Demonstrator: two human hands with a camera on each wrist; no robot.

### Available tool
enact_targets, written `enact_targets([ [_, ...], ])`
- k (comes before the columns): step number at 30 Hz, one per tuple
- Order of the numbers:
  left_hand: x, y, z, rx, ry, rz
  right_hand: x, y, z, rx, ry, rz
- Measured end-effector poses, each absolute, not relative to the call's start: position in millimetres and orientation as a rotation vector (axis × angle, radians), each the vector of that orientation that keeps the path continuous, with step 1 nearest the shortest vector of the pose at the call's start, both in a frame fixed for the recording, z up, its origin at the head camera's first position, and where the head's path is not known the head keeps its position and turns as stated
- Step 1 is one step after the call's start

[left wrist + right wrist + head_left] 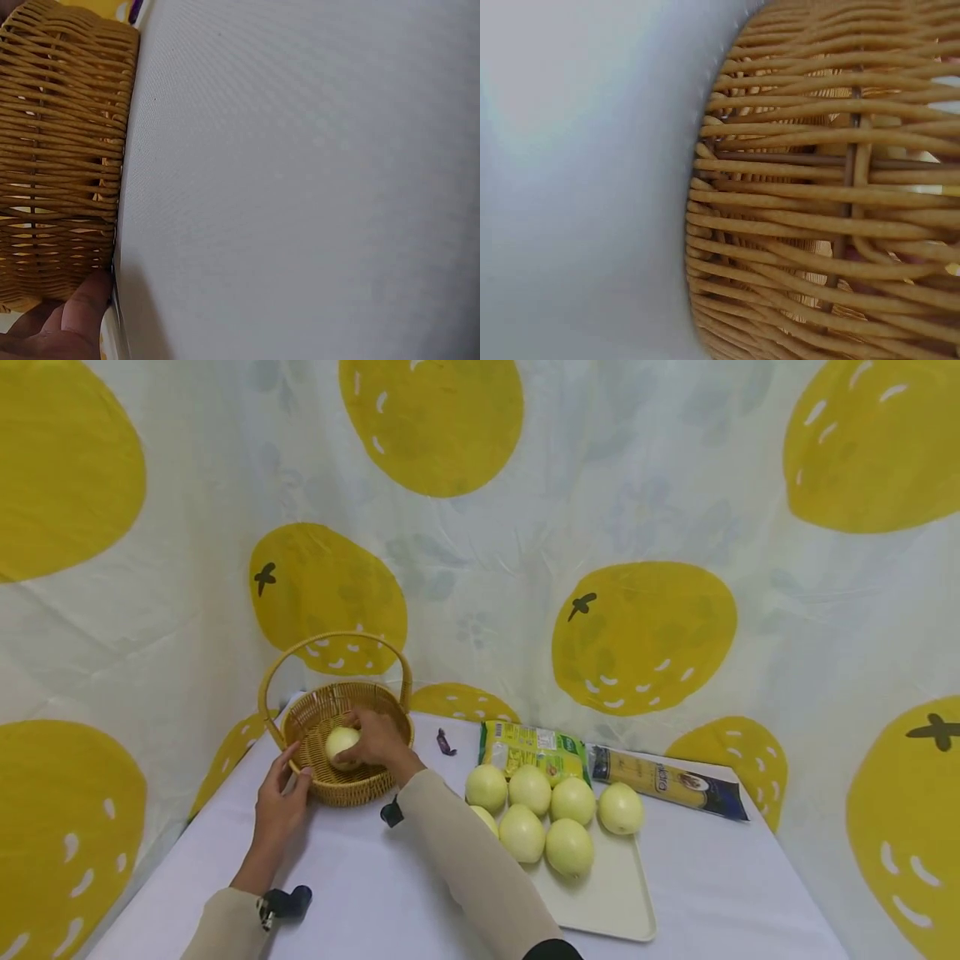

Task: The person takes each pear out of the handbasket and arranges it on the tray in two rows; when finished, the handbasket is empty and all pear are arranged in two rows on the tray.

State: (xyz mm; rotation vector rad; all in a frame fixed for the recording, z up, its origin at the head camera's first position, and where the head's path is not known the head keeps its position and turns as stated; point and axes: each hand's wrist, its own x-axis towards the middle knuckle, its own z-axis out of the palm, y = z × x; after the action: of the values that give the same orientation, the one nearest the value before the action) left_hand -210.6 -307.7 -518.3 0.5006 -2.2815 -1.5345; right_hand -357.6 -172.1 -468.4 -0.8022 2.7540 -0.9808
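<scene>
A brown wicker basket (pixel 352 792) with a tall arched handle stands at the left of the table. My right hand (pixel 378 742) reaches over its rim and grips a round, pale yellow-green fruit (pixel 342 745) inside it. My left hand (pixel 279 806) holds the basket's near left side, thumb and fingers spread along the rim. Low on the woven wall (pixel 60 150), the fingers (pixel 84 307) of that hand show in the left wrist view. From the right wrist, only the basket's weave (pixel 817 195) and the tabletop appear; the right hand is out of that view.
Right of centre, a cream tray (pixel 600 906) bears several more pale fruits (pixel 570 847). Behind it lie a yellow-green packet (pixel 536 747) and a long blue-and-gold pack (pixel 667 781). A small purple-wrapped piece (pixel 446 742) lies between basket and packet. A fruit-print curtain (pixel 480 552) hangs behind.
</scene>
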Motion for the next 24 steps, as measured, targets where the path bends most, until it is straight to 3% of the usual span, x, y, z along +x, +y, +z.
enact_targets([
  [9,-213.7,-309.0,-519.7,0.467,-2.264,-1.548,-352.7,-171.7,-465.4,-0.75,2.775,-0.92],
  [24,-212.8,-310.1,-520.4,0.484,-2.271,-1.558,-323.2,-152.3,-432.5,-0.839,2.76,-1.198],
])
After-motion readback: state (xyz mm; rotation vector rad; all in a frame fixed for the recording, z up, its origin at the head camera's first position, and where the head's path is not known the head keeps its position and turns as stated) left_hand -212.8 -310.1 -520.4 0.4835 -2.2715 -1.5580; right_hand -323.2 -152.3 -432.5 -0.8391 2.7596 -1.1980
